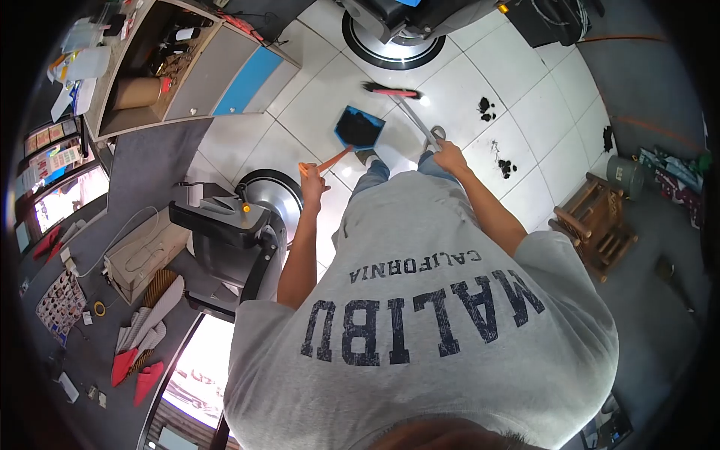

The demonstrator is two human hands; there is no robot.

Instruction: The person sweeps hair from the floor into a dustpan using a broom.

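Note:
My left hand [313,184] is closed round the orange handle [330,162] of a blue dustpan [347,144]. The pan rests on the tiles in front of my feet, with a dark heap [360,127] that looks like hair covering much of it. In my right hand [450,157], fingers wrapped round, is the grey stick of a broom [409,111]. Its red head with black bristles lies on the floor just beyond the dustpan, to the right. Dark clumps [487,109] are scattered on the tiles to the right, with more clumps [507,169] nearer me.
A barber-style chair [232,225] on a round metal base stands close on my left, and another chair base [394,52] is ahead. Cabinets [217,82] line the left wall. On the right are a wooden stool [596,225] and a dark bin [625,174].

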